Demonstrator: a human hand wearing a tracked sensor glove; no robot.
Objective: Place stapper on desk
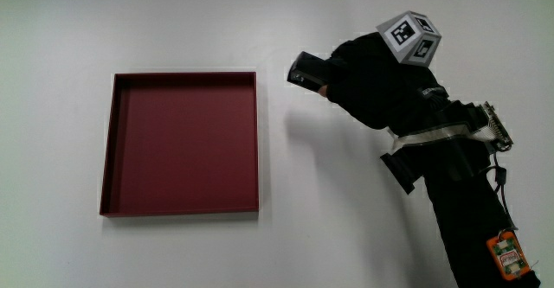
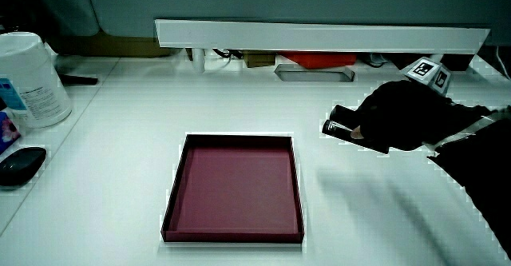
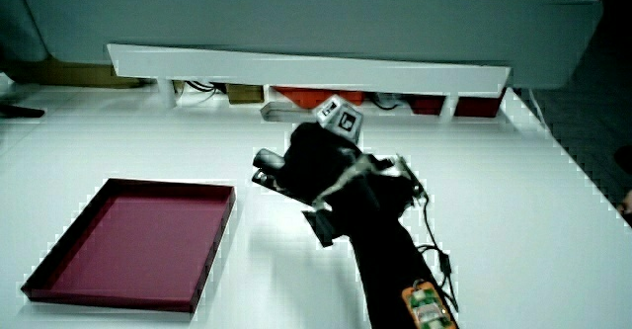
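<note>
The hand (image 1: 368, 80) in its black glove is curled around a black stapler (image 1: 305, 70), whose end sticks out from the fingers toward the dark red tray (image 1: 182, 203). The stapler is held above the white desk beside the tray, with a shadow under it. In both side views the stapler (image 2: 338, 123) (image 3: 267, 165) shows in the hand (image 2: 395, 118) (image 3: 321, 166), lifted off the table. The patterned cube (image 1: 410, 37) sits on the back of the hand. The tray holds nothing.
A white canister (image 2: 28, 78) and a dark oval object (image 2: 20, 164) stand at the table's edge in a side view. A low white partition (image 2: 319, 34) runs along the table, with a grey tray (image 2: 314, 73) and clutter under it. An orange tag (image 1: 507, 253) hangs on the forearm.
</note>
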